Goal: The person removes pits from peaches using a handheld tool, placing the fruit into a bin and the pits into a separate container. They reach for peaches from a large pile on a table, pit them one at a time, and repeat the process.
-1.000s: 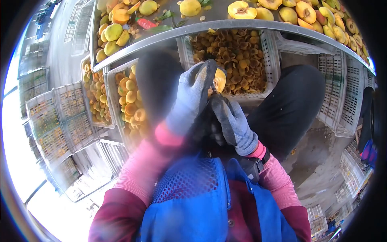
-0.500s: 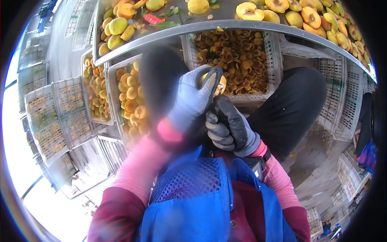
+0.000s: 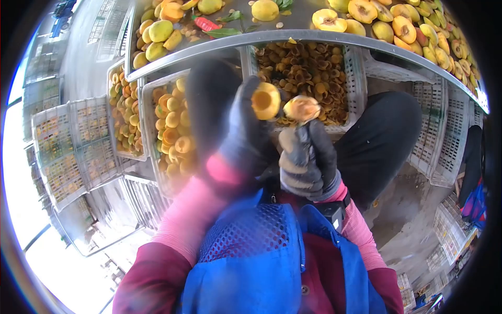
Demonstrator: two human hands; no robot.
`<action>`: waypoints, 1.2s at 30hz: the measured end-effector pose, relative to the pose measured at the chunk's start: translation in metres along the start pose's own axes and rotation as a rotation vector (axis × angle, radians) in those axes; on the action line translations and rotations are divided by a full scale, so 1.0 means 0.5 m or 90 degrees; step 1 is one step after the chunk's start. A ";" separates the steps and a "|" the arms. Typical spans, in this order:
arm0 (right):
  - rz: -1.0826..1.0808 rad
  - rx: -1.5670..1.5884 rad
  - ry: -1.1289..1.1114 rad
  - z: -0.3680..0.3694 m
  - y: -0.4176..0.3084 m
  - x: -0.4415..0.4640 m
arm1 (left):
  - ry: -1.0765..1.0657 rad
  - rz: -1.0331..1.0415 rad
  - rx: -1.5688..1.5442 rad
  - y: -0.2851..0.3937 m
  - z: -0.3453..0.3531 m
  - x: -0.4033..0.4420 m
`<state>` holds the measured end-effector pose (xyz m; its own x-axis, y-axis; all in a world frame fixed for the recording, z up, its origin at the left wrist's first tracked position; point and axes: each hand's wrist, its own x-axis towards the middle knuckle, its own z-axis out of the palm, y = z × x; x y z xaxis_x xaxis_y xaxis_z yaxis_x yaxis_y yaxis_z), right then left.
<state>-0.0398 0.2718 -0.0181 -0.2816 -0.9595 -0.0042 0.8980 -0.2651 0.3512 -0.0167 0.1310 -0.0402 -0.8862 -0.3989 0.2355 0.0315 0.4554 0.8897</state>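
My left hand (image 3: 243, 123), in a grey-blue glove with a dark palm, is closed on a yellow fruit half (image 3: 265, 101) whose round hollow faces up. Just to its right, my right hand (image 3: 308, 157) has its gloved fingers wrapped round something mostly hidden, perhaps a small tool. At its fingertips sits a ragged, brownish fruit piece (image 3: 302, 109), apart from the half. Both hands are above my lap, near a crate (image 3: 356, 86) of brown-orange fruit scraps.
A metal-edged table (image 3: 308, 35) with whole and halved fruit spans the top. Crates of fruit (image 3: 148, 125) stand at the left. Stacked white crates (image 3: 452, 131) are at the right. A person's dark leg (image 3: 470, 162) shows at the far right.
The hands have moved apart. The fruit held together between them is now in two pieces, a hollow half at the left hand and a ragged piece at the right hand's fingertips.
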 end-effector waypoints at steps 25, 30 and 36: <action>-0.188 -0.252 0.211 0.071 -0.107 -0.011 | -0.388 -0.323 -0.144 0.070 0.023 0.362; -0.210 -0.520 0.459 0.060 -0.125 0.029 | -0.251 -0.465 -0.468 0.077 0.024 0.214; -0.465 -1.112 0.384 -0.051 -0.050 0.011 | -0.114 -0.425 -0.725 0.075 0.029 0.127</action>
<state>-0.0551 0.2707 -0.0509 -0.8899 -0.4479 -0.0869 0.0882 0.0180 -0.9959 -0.0786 0.1345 0.0024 -0.9283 -0.1336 -0.3470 -0.1417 -0.7358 0.6622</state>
